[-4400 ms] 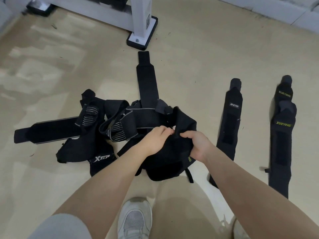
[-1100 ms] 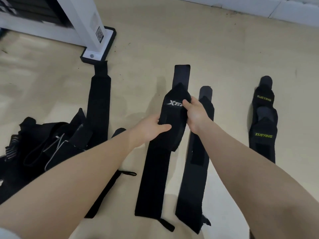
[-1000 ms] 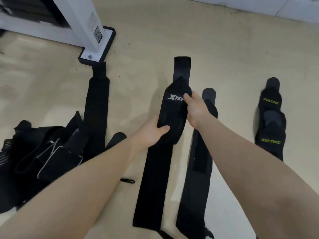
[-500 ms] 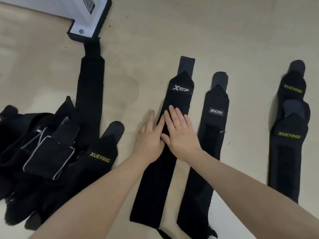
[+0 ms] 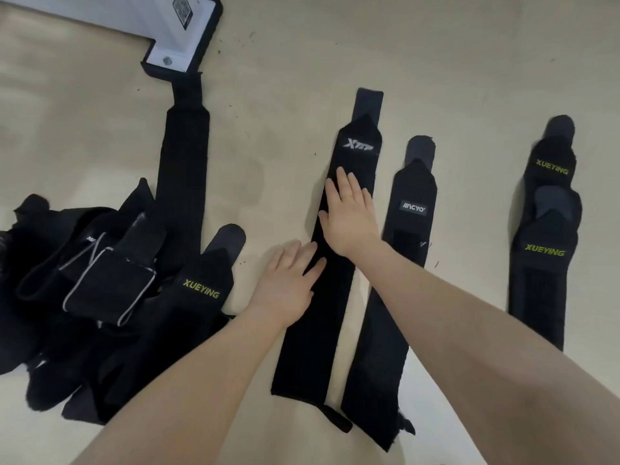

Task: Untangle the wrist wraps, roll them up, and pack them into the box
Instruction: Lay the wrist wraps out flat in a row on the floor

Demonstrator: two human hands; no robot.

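Observation:
A long black wrist wrap with a white logo (image 5: 335,297) lies flat and straight on the floor. My right hand (image 5: 349,216) presses flat on its upper half with straight fingers. My left hand (image 5: 292,283) lies flat lower down, its fingers on the wrap's left edge. To the right of it lies a second straight wrap (image 5: 396,297). Farther right, two wraps with yellow lettering (image 5: 547,236) overlap. At the left a tangled heap of black wraps (image 5: 100,283) remains, with one long wrap (image 5: 184,169) stretching away from it. No box is in view.
The floor is beige and smooth. A white post foot with a black rim (image 5: 181,45) stands at the top left, touching the end of the long wrap. Bare floor (image 5: 436,62) runs beyond the wraps' far ends.
A second ago both hands held the logo wrap by its folded end above the floor. They laid it down and now press it flat; my left hand has slid lower along it.

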